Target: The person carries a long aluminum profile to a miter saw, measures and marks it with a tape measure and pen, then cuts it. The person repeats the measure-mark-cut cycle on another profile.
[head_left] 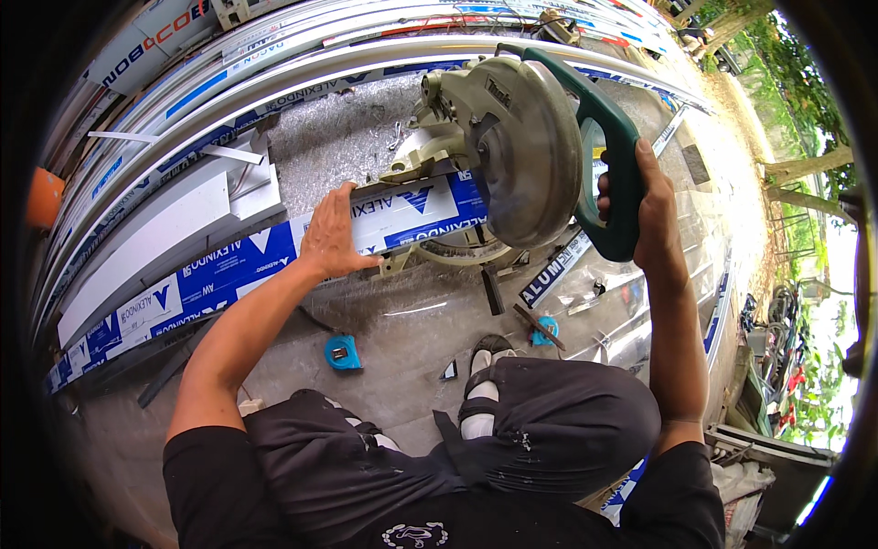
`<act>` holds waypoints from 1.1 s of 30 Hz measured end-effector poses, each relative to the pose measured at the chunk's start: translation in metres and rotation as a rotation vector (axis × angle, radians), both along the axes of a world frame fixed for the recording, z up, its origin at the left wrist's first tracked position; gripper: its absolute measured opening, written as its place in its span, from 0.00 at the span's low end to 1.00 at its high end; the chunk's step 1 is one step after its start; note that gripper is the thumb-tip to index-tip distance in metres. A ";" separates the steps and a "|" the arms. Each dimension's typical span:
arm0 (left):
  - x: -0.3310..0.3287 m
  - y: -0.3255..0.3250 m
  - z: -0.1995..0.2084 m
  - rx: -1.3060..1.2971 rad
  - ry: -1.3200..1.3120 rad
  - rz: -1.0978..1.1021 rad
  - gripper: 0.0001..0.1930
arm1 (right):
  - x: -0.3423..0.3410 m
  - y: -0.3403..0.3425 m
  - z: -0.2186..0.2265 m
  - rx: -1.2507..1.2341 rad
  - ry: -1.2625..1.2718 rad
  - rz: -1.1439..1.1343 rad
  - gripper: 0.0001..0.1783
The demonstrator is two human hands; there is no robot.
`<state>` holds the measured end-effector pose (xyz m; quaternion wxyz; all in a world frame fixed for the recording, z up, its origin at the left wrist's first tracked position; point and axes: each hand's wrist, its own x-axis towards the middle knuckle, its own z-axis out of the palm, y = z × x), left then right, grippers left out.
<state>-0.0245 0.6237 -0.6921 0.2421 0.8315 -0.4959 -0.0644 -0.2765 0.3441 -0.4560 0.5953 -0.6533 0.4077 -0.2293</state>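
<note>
My right hand [656,210] is wrapped round the dark green handle [615,151] of a miter saw [517,137]. The saw's round guard and blade hang over a long aluminium profile [247,265] covered in blue and white film. Lying across the saw's base, the profile runs out to the lower left. My left hand [331,240] grips it left of the blade, fingers over the far edge and thumb along the near side. The guard hides where the blade meets the profile.
Two turquoise tape measures [343,352] [546,330] lie on the floor before my crouched legs. White profile pieces [174,242] rest at the left, with long stacked profiles [302,78] beyond. A loose strip [558,268] lies right of the saw; cables and tools [777,348] are heaped far right.
</note>
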 end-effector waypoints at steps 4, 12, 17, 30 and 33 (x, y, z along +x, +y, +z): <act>-0.002 -0.002 0.002 0.017 0.005 0.010 0.64 | -0.006 0.002 -0.011 -0.020 -0.023 -0.012 0.33; -0.005 -0.005 0.003 0.033 -0.009 0.030 0.65 | -0.008 0.001 -0.015 -0.036 -0.011 -0.019 0.33; -0.004 -0.005 0.003 0.037 -0.004 0.033 0.64 | -0.010 0.001 -0.021 -0.031 -0.033 -0.011 0.33; -0.004 -0.005 0.003 0.025 -0.022 0.033 0.64 | -0.008 0.002 -0.017 -0.050 0.017 -0.002 0.34; -0.005 -0.005 0.003 0.038 -0.004 0.035 0.64 | -0.005 0.001 -0.011 -0.021 -0.027 -0.009 0.33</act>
